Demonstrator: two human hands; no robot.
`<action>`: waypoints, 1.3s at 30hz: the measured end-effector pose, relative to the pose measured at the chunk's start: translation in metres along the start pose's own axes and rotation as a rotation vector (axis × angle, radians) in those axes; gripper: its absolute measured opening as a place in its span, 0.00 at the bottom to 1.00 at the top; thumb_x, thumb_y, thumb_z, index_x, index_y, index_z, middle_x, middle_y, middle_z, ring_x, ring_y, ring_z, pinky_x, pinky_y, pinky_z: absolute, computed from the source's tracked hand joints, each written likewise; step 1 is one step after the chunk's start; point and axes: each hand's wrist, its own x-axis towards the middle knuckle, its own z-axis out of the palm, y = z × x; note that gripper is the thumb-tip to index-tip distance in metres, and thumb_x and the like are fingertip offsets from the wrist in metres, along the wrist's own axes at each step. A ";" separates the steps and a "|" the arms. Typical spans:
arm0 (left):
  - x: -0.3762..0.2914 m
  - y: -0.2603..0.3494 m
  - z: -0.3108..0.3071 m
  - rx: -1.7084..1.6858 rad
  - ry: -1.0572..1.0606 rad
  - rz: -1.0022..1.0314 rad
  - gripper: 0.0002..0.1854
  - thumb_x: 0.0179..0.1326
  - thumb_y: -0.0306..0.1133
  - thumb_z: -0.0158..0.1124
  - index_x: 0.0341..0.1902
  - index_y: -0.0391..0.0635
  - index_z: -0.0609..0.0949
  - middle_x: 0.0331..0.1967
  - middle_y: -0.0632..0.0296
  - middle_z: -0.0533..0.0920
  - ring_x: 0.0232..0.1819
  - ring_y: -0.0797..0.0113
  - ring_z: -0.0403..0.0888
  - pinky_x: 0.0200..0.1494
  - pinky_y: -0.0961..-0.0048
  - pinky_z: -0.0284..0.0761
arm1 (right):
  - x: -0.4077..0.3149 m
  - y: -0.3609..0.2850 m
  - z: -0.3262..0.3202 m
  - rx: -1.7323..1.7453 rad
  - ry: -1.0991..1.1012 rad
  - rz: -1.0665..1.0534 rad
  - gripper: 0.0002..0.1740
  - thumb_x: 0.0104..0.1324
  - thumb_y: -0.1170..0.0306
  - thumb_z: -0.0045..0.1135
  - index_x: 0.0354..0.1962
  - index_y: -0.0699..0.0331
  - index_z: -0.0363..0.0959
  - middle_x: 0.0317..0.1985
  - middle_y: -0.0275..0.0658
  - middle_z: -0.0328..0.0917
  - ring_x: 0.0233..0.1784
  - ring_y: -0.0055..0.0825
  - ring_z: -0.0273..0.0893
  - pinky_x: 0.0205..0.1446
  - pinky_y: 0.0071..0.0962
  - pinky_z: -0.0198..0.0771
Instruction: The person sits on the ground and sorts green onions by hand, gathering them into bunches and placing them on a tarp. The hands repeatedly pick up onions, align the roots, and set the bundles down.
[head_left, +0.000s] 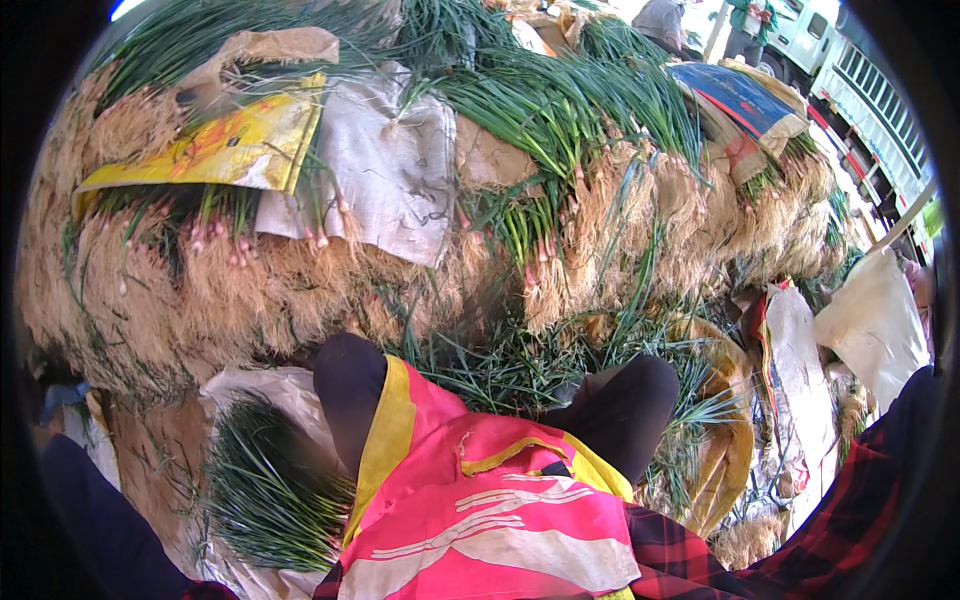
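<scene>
Both of my hands are out of view; only my left sleeve and plaid right sleeve reach towards the sides. Before me rises a long heap of green onions with roots facing me and green leaves pointing away. A yellow printed sack and a white woven sack lie over part of it. Loose leaves litter the ground between my knees. A pink and yellow apron covers my lap. Beside my left leg, trimmed green onions rest on white sheeting.
On my right are a brown sack, a white sack and a pale plastic sheet. A blue printed sack covers the heap's far right. Behind it stand a truck and a person in a green jacket.
</scene>
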 end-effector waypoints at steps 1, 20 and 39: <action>0.003 -0.001 0.004 0.005 -0.007 -0.004 0.17 0.61 0.35 0.40 0.46 0.37 0.73 0.39 0.55 0.77 0.40 0.63 0.75 0.45 0.71 0.69 | 0.002 -0.006 -0.007 0.004 0.018 -0.011 0.13 0.59 0.66 0.44 0.37 0.65 0.69 0.38 0.44 0.73 0.41 0.40 0.72 0.45 0.36 0.67; 0.017 0.067 0.099 -0.197 0.355 0.093 0.15 0.60 0.32 0.41 0.43 0.37 0.75 0.36 0.57 0.78 0.39 0.62 0.75 0.44 0.72 0.69 | 0.045 -0.330 -0.243 0.099 0.784 -0.871 0.14 0.58 0.65 0.45 0.38 0.64 0.69 0.41 0.46 0.74 0.43 0.45 0.72 0.47 0.39 0.67; -0.079 0.112 0.285 -1.245 -0.925 -0.625 0.10 0.54 0.27 0.57 0.39 0.35 0.79 0.33 0.60 0.81 0.35 0.73 0.78 0.43 0.79 0.72 | 0.213 -0.408 -0.138 -0.072 0.408 -0.477 0.14 0.50 0.66 0.50 0.28 0.69 0.75 0.32 0.52 0.75 0.37 0.47 0.74 0.41 0.37 0.68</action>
